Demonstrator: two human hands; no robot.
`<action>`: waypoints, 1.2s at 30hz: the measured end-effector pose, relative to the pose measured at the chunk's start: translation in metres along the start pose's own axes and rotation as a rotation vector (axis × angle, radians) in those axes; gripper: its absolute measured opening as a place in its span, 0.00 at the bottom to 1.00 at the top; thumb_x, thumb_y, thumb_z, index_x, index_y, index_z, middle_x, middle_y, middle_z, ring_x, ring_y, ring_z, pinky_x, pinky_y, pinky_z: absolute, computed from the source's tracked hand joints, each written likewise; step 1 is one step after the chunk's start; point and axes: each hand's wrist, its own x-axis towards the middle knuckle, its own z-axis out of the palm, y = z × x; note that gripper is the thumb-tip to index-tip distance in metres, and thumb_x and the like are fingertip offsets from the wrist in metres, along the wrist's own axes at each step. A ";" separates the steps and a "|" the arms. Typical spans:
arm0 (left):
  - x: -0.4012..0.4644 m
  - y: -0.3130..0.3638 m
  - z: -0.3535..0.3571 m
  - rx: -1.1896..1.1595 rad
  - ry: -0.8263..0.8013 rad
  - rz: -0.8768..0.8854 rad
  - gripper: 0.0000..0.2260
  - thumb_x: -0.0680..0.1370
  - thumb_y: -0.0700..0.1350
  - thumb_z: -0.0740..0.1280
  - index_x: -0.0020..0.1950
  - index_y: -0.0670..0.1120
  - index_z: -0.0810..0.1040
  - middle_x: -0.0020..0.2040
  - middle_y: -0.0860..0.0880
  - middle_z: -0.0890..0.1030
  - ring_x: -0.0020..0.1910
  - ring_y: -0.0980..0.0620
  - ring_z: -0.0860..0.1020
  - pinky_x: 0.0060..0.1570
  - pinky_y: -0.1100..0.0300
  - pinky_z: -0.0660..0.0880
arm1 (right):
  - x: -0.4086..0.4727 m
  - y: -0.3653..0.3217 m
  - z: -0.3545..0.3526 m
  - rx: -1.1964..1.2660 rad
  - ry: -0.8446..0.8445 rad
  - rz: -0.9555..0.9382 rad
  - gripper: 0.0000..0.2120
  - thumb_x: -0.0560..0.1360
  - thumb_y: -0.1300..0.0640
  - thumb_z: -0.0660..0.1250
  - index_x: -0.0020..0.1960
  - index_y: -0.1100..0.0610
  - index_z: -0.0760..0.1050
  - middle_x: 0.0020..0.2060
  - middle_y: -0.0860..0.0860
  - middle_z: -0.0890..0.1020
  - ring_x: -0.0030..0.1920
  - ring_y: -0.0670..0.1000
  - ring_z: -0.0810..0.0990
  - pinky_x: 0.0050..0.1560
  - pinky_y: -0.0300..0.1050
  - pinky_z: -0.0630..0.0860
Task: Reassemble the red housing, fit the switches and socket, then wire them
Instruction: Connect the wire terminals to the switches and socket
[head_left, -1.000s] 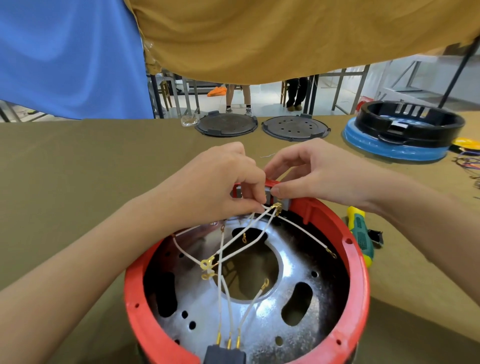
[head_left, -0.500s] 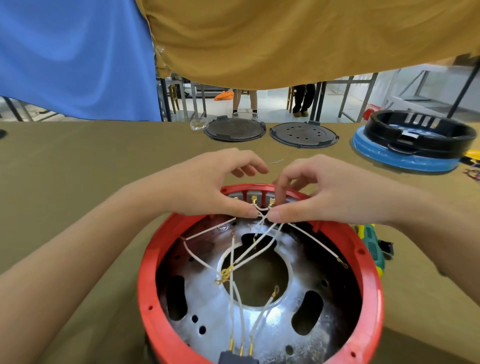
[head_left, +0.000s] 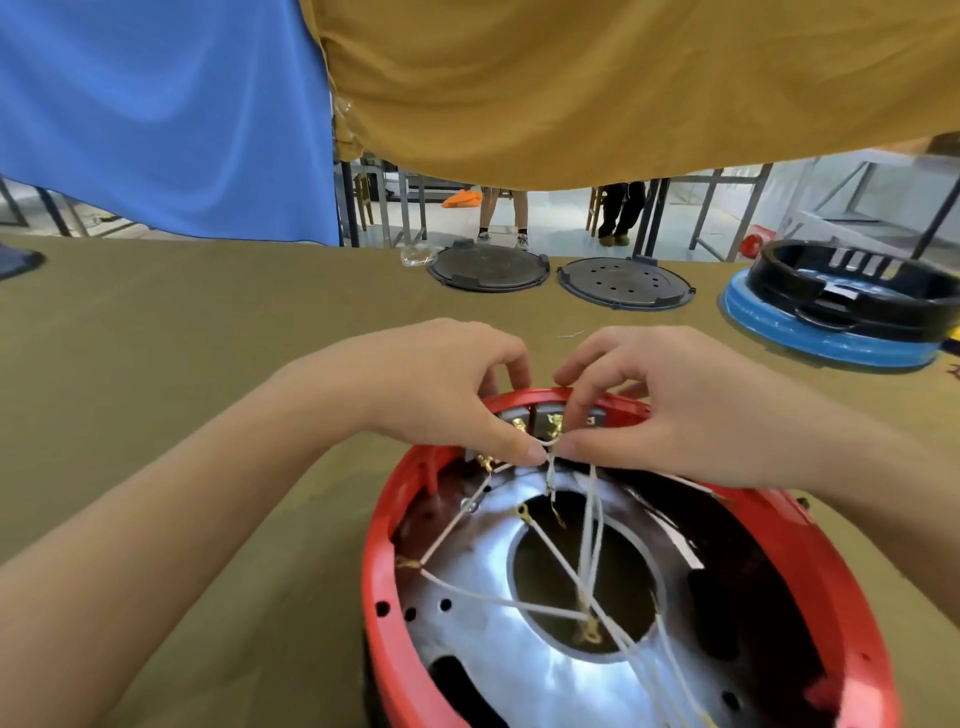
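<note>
Two hands meet over the far rim of the round red plastic housing, which sits open side up on the olive-brown cloth table, nearest the viewer and right of centre. Left hand: thumb and forefinger pinched together on a thin white wire just inside the far rim. Right hand: thumb tip against the same wire loop, forefinger curled down beside it, so both hands pinch it at one spot, fingertips touching. Just behind the fingertips, set in the far wall of the housing, a row of small brass terminals on a grey block; which terminal the wire goes to cannot be told.

Below the hands more white wires with brass ring ends cross over the shiny metal plate inside the housing, around its round central opening. The housing's near edge runs out of view.

Well beyond, at the far table edge: two flat dark round lids side by side. Far right: a black ring-shaped part on a blue round base. Blue and mustard cloths hang behind the table.
</note>
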 end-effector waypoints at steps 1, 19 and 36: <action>-0.001 0.000 -0.001 -0.017 -0.029 -0.006 0.24 0.66 0.70 0.71 0.56 0.61 0.75 0.46 0.60 0.82 0.41 0.63 0.80 0.41 0.63 0.76 | 0.000 -0.001 0.002 -0.014 0.004 -0.004 0.07 0.68 0.39 0.71 0.39 0.41 0.82 0.54 0.33 0.76 0.54 0.34 0.74 0.53 0.29 0.69; 0.011 -0.007 0.025 -0.302 0.054 0.121 0.13 0.83 0.54 0.59 0.65 0.54 0.76 0.53 0.52 0.81 0.53 0.52 0.78 0.59 0.47 0.73 | 0.001 0.004 0.007 0.128 -0.035 0.019 0.03 0.70 0.50 0.76 0.38 0.44 0.84 0.55 0.36 0.74 0.56 0.36 0.74 0.57 0.30 0.67; 0.012 -0.010 0.029 -0.374 0.058 0.124 0.10 0.83 0.53 0.59 0.62 0.55 0.76 0.52 0.47 0.80 0.53 0.48 0.78 0.60 0.44 0.72 | 0.000 0.004 0.005 0.173 -0.026 0.024 0.03 0.70 0.51 0.76 0.39 0.44 0.85 0.55 0.33 0.75 0.56 0.36 0.75 0.62 0.44 0.71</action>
